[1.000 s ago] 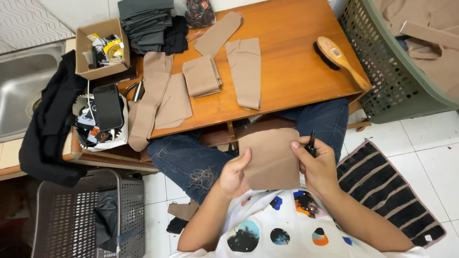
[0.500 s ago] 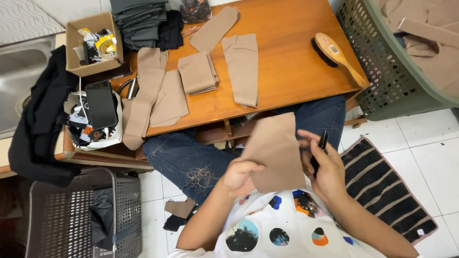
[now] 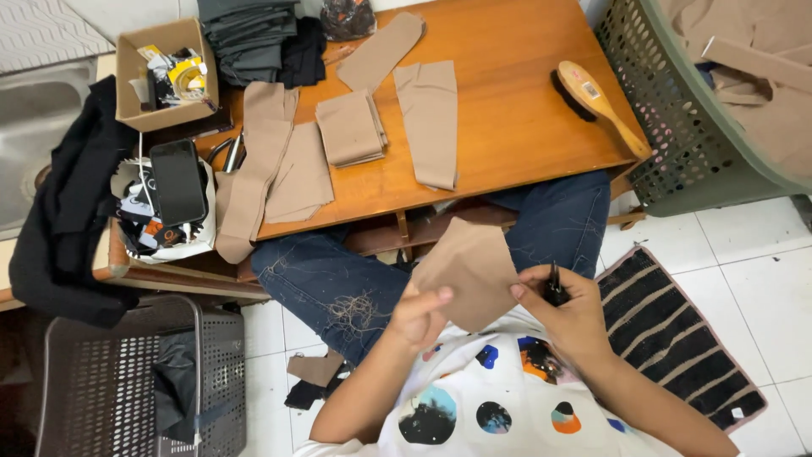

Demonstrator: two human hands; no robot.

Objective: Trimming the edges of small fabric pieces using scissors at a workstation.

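Two hands hold tan fabric piece [image 3: 469, 271] over lap, below tabletop [image 3: 516, 110] edge. Left hand [image 3: 419, 317] grip: pinched on piece's lower left edge. Right hand [image 3: 567, 313] grip: fingers on right edge, also closed round small black tool [image 3: 555, 288], possibly thread snips. Step, by judgement: inspecting piece; next calls for steady hold. Tabletop: tan cut pieces [image 3: 348, 127], wooden brush [image 3: 596, 101]. Green laundry basket [image 3: 677, 127] right; white tile floor [image 3: 744, 271], striped mat [image 3: 677, 338].

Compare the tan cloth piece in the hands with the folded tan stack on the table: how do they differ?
The cloth piece is a single layer, held up over the lap between the left hand and right hand; the folded stack is several layers lying flat on the table, untouched. The held piece sits tilted with one corner up; the stack lies squared off. Both are the same tan fabric.
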